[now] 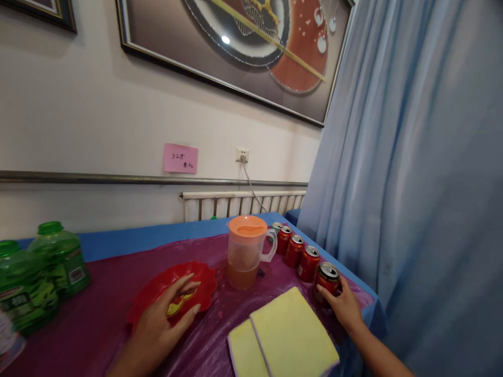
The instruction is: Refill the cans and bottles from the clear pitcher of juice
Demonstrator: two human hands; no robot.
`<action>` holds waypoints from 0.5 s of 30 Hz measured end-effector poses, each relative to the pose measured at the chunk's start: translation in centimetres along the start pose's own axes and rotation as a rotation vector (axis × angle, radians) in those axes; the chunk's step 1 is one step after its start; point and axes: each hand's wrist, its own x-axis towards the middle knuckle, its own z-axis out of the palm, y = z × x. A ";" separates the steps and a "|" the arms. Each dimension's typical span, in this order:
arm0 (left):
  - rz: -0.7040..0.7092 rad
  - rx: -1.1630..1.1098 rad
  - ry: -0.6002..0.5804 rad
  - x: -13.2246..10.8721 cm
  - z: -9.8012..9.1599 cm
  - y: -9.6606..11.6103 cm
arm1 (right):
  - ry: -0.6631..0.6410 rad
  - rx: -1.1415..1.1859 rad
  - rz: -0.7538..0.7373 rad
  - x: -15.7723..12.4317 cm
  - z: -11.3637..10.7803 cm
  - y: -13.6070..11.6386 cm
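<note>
My right hand (343, 303) is closed around a dark-topped red drink can (328, 277), which stands upright at the near end of a row of cans. Over the red scalloped plate (149, 288) hovers my left hand (168, 309), its fingers apart and nothing in them. Yellow markings show on the plate beneath the fingers. Between the two hands stands a clear plastic pitcher (244, 256) with an orange lid, partly filled with amber liquid. Folded yellow cloths (294, 335) lie in front of it.
Several more cans (308, 263) line the table's right edge behind the held one. Green plastic bottles (58, 256) stand at the left. A purple plastic sheet (106, 277) covers the blue table (145, 235). A blue curtain (412, 157) hangs at the right; a plugged-in cord (251, 186) runs down behind the table.
</note>
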 end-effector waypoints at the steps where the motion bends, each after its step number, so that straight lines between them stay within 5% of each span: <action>1: 0.003 0.004 -0.005 0.1 0.0 -0.3 | 0.002 -0.004 -0.010 0.1 0.1 0.2; 10: 0.039 0.054 -0.112 0.4 -0.4 -2.2 | 0.002 -0.063 -0.037 0.5 0.4 1.9; 15: 0.056 0.020 -0.097 -0.1 -0.4 -1.0 | 0.235 -0.147 -0.096 -2.0 -1.2 1.9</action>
